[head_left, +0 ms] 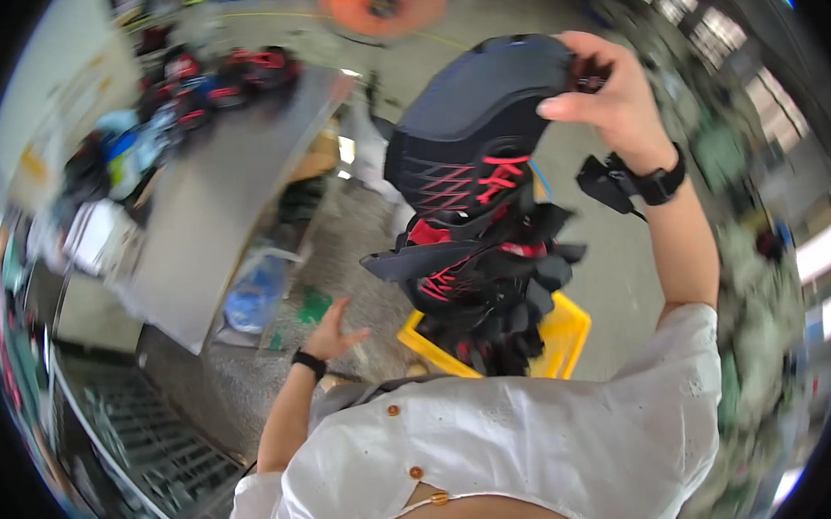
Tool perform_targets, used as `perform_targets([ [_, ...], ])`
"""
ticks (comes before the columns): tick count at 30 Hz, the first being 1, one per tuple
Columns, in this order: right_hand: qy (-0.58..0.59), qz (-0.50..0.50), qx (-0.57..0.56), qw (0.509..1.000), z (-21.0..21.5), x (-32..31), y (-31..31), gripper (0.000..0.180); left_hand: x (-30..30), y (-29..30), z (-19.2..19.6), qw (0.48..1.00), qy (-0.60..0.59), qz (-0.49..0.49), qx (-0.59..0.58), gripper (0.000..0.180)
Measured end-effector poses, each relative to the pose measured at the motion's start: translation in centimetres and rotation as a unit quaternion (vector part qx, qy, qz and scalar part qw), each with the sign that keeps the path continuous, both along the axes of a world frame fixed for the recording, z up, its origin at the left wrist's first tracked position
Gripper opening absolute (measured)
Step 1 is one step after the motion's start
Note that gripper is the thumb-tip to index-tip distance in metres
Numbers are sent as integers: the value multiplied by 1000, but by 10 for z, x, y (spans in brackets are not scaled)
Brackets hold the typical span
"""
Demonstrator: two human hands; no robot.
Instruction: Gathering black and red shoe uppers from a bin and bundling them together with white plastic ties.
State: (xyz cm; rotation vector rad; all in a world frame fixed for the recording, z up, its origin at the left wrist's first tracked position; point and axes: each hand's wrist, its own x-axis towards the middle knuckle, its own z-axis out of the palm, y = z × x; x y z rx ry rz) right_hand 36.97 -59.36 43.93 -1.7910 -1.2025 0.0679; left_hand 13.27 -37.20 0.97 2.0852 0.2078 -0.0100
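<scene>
My right hand (pixel 619 108) is raised, thumb and fingers pinching one end of a black shoe upper (pixel 482 91) with red laces. Below that piece, more black and red shoe uppers (pixel 454 281) pile up in a tall, uneven heap; whether the held one still touches them I cannot tell. The heap rises from a yellow crate (pixel 570 336) close in front of my body. Low on the left, my left hand (pixel 337 337) has its fingers spread and holds nothing. It hovers beside the crate, apart from the uppers.
A long grey table (pixel 201 196) stands at the left, with black and red shoe pieces (pixel 255 70) at its far end. Beneath it sits a blue translucent bag (pixel 256 294). An orange fan (pixel 383 5) stands farther back. Greenish sacks (pixel 720 159) line the right side.
</scene>
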Motion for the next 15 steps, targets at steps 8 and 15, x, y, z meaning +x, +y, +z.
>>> perform_targets([
  [8,-7,135,94,986,52,-77,214,56,14,50,76,880,-238,-19,-411,94],
  [15,2,183,48,982,-5,-93,425,33,-19,129,68,778,-341,527,-27,45],
])
